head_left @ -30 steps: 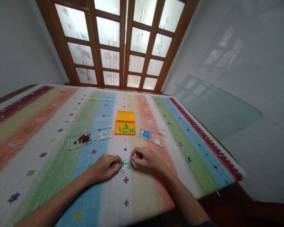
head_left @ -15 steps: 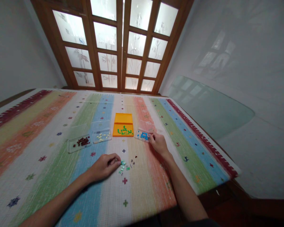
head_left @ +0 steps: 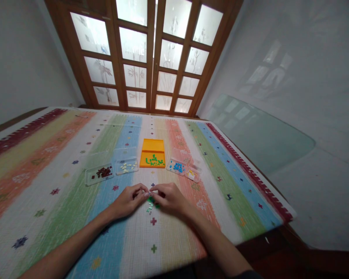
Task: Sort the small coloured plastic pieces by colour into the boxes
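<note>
My left hand [head_left: 130, 200] and my right hand [head_left: 169, 198] meet fingertip to fingertip above the tablecloth. Both are closed in a pinch; whatever lies between the fingertips is too small to make out. Just below them sits a loose group of small green pieces [head_left: 149, 207], partly covered by my right hand. Beyond the hands stands an open orange case [head_left: 152, 145] holding small bright green pieces [head_left: 154, 160].
Clear boxes flank the orange case: one with dark red pieces [head_left: 104, 172] and one with pale yellow pieces [head_left: 126, 167] on the left. On the right are a box of blue pieces [head_left: 178, 167] and a box with yellow and white pieces [head_left: 191, 175]. A striped tablecloth [head_left: 174, 242] lies underneath.
My right hand has come from the box of blue pieces, toward me and left, to meet my left hand. The box with yellow and white pieces is now uncovered. My left hand stays nearly in place.
</note>
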Demonstrator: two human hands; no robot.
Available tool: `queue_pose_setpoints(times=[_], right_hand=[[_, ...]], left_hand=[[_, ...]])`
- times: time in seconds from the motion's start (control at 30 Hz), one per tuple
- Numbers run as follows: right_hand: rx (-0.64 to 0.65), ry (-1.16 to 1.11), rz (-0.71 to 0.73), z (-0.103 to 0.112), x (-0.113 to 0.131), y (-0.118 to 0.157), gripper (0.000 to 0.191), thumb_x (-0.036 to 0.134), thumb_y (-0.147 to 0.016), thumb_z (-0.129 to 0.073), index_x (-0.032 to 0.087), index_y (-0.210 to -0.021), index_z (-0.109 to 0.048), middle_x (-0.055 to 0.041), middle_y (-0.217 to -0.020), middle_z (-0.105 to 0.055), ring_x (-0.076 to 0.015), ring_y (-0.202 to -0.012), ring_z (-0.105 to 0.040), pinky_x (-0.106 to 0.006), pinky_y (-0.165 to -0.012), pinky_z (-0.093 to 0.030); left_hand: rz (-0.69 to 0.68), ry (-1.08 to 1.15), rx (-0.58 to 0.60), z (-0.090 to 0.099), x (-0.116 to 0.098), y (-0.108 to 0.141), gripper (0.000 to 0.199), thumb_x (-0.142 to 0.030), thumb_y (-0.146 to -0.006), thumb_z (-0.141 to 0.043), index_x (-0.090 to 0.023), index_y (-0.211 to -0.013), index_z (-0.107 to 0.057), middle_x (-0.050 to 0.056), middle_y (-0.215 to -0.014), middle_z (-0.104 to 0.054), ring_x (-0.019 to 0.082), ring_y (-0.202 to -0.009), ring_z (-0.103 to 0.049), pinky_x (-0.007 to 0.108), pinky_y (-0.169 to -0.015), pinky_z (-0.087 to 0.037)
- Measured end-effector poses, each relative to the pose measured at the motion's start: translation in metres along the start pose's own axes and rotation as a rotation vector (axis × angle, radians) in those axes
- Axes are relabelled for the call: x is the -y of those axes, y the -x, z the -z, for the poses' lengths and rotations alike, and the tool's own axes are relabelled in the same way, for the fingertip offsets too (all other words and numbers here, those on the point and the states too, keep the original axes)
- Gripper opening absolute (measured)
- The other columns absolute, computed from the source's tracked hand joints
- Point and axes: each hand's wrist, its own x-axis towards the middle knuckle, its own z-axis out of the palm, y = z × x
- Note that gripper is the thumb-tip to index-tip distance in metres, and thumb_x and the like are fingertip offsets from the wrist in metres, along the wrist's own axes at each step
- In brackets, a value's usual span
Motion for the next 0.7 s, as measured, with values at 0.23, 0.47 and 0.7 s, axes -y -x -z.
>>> queue_pose_setpoints(times=[0.23, 0.47, 0.7], right_hand=[[0.018, -0.039, -0.04, 0.001, 0.002, -0.001, 0.02, 0.025, -0.09, -0.062, 0.014, -0.099, -0.077, -0.0005, -0.063, -0.066, -0.0096, -0.054, -0.053, -0.021, -0.057, -0.038], [-0.08, -0.012, -0.195, 0.024, -0.011, -0.002, 0.019, 0.019, -0.087, -0.062, 0.016, -0.097, -0.078, 0.0013, -0.061, -0.065, -0.0105, -0.054, -0.052, -0.021, -0.059, -0.039], [-0.413, 0.2, -0.348, 0.049, -0.049, 0.002, 0.025, 0.025, -0.087, -0.057, 0.014, -0.091, -0.079, -0.0052, -0.067, -0.069, -0.0161, -0.059, -0.057, -0.027, -0.063, -0.042]], left_hand=[[-0.004, 0.013, -0.003, -0.001, 0.001, -0.002, 0.035, -0.048, -0.096, -0.051, -0.015, -0.094, -0.063, -0.008, -0.058, -0.037, 0.011, -0.055, -0.036, 0.022, -0.053, -0.026], [-0.013, -0.004, 0.007, 0.002, -0.007, -0.002, 0.032, -0.042, -0.098, -0.046, -0.015, -0.103, -0.063, -0.008, -0.058, -0.041, 0.011, -0.054, -0.038, 0.022, -0.054, -0.029], [-0.056, -0.145, 0.064, 0.002, -0.008, 0.0, 0.029, -0.037, -0.094, -0.05, -0.014, -0.094, -0.068, -0.006, -0.057, -0.042, 0.011, -0.053, -0.041, 0.022, -0.054, -0.031]])
